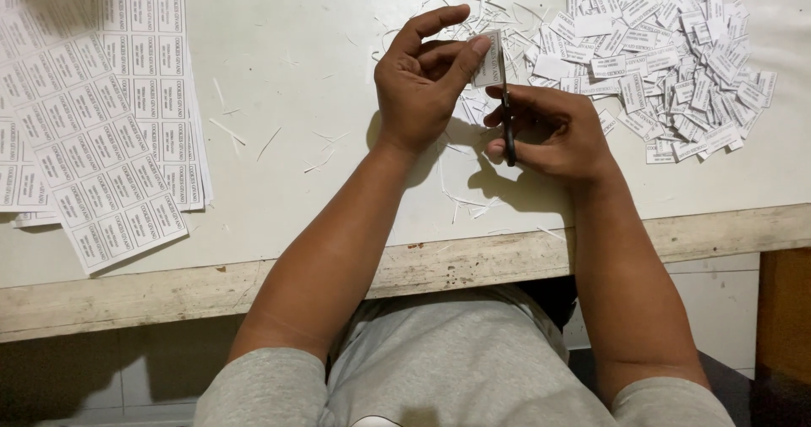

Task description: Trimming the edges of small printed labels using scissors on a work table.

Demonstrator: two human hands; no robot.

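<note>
Near top centre of the frame, left hand [420, 81] pinching a small paper label [488, 58] between thumb and fingertips, index finger raised. Just beside it, right hand [549, 131] closed around black scissors [508, 123], blades meeting the label's edge. Upper right, a heap of cut labels [667, 64]; far left, uncut label sheets [93, 131] on the white table [287, 64], thin paper trimmings [321, 152] scattered between.
</note>
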